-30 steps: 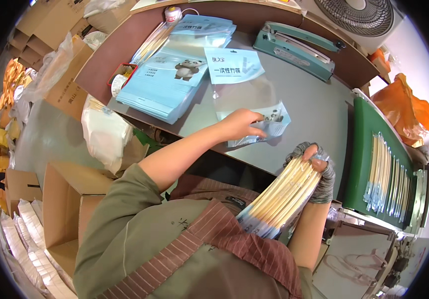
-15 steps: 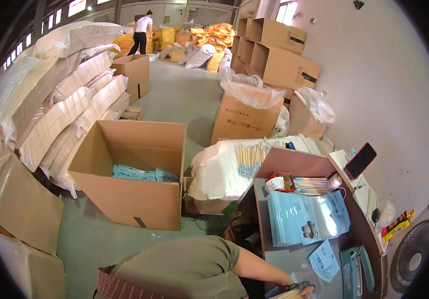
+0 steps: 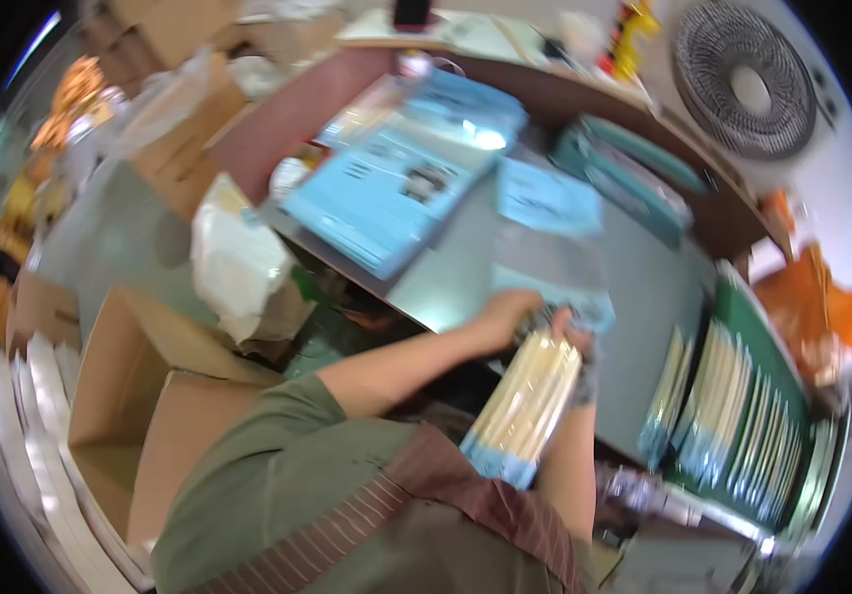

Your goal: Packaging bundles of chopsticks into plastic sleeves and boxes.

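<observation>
A bundle of pale wooden chopsticks (image 3: pixel 530 391) in clear plastic with a light blue end slants in front of my body. My left hand (image 3: pixel 507 322) is closed at its upper end, on the left side. On the other side of that same end, my right hand (image 3: pixel 574 332) grips it with the thumb on top. Something dark and patterned covers parts of the fingers; motion blurs the detail. Just beyond the hands, a clear and light blue plastic bag (image 3: pixel 550 198) lies on the grey tabletop (image 3: pixel 451 282).
A stack of blue printed bags (image 3: pixel 376 203) lies at the table's far left. A teal sealer-like device (image 3: pixel 624 178) stands against the raised brown edge. At right, a green tray (image 3: pixel 743 297) holds several packed bundles. An open cardboard box (image 3: pixel 188 445) and a fan (image 3: pixel 751 89) flank the table.
My view has swung right and down to the table. Both hands now show, holding the chopstick bundle in front of me; before, one hand was at the lower edge beside pale sticks.
</observation>
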A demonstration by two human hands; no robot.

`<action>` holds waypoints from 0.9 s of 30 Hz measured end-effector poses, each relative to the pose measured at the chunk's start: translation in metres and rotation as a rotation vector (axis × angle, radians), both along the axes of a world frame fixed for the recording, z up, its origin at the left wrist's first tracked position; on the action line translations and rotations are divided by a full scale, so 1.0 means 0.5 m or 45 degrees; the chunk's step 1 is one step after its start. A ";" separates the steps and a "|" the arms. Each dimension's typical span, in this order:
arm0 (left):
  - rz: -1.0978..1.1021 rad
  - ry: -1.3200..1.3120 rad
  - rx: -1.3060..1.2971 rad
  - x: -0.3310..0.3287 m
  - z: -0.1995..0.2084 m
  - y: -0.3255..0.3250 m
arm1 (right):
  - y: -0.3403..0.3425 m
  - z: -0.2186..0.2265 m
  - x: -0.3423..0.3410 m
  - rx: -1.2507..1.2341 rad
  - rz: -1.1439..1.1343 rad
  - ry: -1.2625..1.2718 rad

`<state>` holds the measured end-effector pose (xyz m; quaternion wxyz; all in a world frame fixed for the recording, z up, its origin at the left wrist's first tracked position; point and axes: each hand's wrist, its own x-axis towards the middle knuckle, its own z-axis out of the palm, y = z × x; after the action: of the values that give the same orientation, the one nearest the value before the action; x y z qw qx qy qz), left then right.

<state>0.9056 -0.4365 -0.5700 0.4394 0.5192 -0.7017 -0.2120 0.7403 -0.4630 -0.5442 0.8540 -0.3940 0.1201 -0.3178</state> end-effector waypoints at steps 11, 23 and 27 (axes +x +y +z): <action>-0.195 -0.451 -0.685 -0.071 0.159 0.084 | 0.117 0.016 -0.040 0.508 -0.536 0.334; -0.021 0.096 0.316 0.007 0.079 0.211 | 0.257 0.050 -0.074 -0.944 -0.983 1.816; 0.042 0.270 0.028 0.008 0.071 0.087 | 0.117 0.037 -0.070 -1.233 -1.053 1.973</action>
<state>0.9096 -0.3931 -0.5344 0.5090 0.5102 -0.6401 -0.2663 0.7052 -0.4047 -0.5256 0.1101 -0.7248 0.6284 -0.2600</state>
